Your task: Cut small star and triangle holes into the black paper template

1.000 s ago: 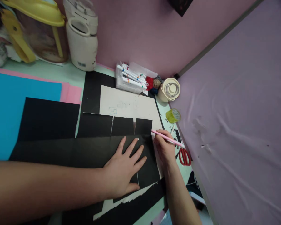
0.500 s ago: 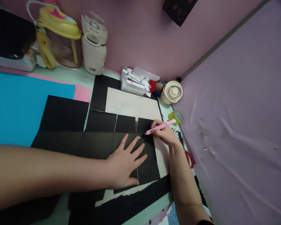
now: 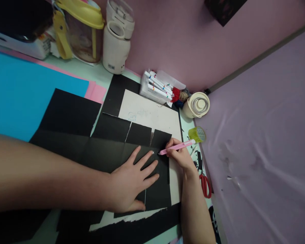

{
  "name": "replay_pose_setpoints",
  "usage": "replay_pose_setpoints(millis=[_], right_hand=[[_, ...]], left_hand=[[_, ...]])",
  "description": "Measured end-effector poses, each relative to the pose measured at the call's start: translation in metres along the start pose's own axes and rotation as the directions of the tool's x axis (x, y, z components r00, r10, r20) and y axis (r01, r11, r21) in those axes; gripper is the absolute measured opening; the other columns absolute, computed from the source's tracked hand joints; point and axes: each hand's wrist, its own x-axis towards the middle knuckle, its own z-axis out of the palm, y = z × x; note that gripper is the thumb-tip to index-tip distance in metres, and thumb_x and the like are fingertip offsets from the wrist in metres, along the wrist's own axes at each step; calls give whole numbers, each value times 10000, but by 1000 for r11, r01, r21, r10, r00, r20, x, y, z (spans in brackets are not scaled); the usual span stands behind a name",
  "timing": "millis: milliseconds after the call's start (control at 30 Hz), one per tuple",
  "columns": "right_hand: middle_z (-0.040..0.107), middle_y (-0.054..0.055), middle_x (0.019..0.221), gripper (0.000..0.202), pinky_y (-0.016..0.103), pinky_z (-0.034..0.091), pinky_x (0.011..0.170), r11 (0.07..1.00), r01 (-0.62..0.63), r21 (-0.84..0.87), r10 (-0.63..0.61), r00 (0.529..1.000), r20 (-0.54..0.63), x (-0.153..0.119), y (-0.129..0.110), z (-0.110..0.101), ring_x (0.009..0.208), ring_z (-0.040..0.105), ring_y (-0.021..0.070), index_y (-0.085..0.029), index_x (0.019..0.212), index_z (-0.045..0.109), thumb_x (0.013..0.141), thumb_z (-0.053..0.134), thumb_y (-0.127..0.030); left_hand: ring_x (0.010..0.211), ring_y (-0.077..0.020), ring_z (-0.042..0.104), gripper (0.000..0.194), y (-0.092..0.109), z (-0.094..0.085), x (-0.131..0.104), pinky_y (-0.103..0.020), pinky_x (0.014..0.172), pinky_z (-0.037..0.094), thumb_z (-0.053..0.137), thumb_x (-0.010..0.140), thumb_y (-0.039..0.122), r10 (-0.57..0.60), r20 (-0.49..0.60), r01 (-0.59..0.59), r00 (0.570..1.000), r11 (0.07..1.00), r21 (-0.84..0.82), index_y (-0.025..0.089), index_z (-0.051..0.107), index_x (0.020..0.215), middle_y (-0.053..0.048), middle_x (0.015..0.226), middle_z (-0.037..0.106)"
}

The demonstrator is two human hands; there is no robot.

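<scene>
My left hand (image 3: pixel 133 183) lies flat with spread fingers, pressing on a sheet of black card (image 3: pixel 106 154). The card is creased, and slits divide its upper edge into flaps. Just beyond my fingertips, a tiny white star shape (image 3: pixel 153 152) shows in the black surface. My right hand (image 3: pixel 181 156) is closed round a slim pink craft knife (image 3: pixel 176 147), held slanted like a pen. Its tip is at the card, a little right of the star; whether it touches cannot be made out.
Behind the card lies a pale board (image 3: pixel 152 113), with a box of markers (image 3: pixel 156 89) beyond it. A cream round container (image 3: pixel 197 104), a green tape roll (image 3: pixel 197 134) and red-handled scissors (image 3: pixel 205 185) line the right side. Blue paper (image 3: pixel 40 91) and a white bottle (image 3: pixel 117 47) are at left.
The camera view has tilted and shifted, so the scene sits differently in the picture. Both hands keep their hold, and the knife tip stays near the star.
</scene>
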Motion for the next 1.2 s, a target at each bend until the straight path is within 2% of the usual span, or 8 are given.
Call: replay_pose_setpoints(millis=[267,533,700,833,933,1200], right_hand=[[614,-23,639,65,232,366,544,1000,-14,-26,14,1000,2,-2,-2,1,578,533,118,-195,728,566,748,614,-157],[614,-18,644,67,235,382,555,997,-22,-78,22,1000,-3,-2,-5,2,594,544,126,-194,722,570,747,632,-185],[601,-21,660,103,240,390,567,996,3,-93,-5,1000,-15,-2,-10,7,615,550,134,-201,754,545,756,648,-203],[603,-11,717,127,250,407,593,992,41,-120,-48,997,-61,-2,-11,11,673,579,147,-204,793,529,791,655,-215],[612,-5,748,113,261,429,628,993,50,-107,-56,997,-53,-3,-9,13,713,608,156,-206,829,526,845,635,-232],[606,-4,760,104,260,449,627,996,60,-72,-64,996,-57,-3,-4,13,690,594,145,-208,852,533,886,622,-248]], left_hand=[[1467,-403,114,761,5,-3,-1,-689,1117,-39,465,818,742,-53,2,53,999,998,35,310,444,1444,-83,1561,323],[1465,-408,118,753,3,-4,0,-693,1113,-42,445,836,732,-33,11,32,999,999,0,291,441,1447,-104,1562,313],[1467,-401,117,771,4,-5,0,-682,1116,-66,474,811,749,-57,8,57,998,998,36,301,452,1439,-88,1558,329],[1467,-396,121,771,5,-4,-1,-681,1118,-69,458,816,751,-53,2,53,999,998,38,304,445,1443,-88,1559,327],[1466,-394,129,774,4,-4,-1,-682,1120,-67,473,805,754,-53,-12,54,999,998,34,302,459,1433,-86,1552,344],[1460,-402,152,765,4,-2,-1,-691,1121,-41,491,801,744,-42,-43,43,998,999,27,300,472,1423,-92,1548,351]])
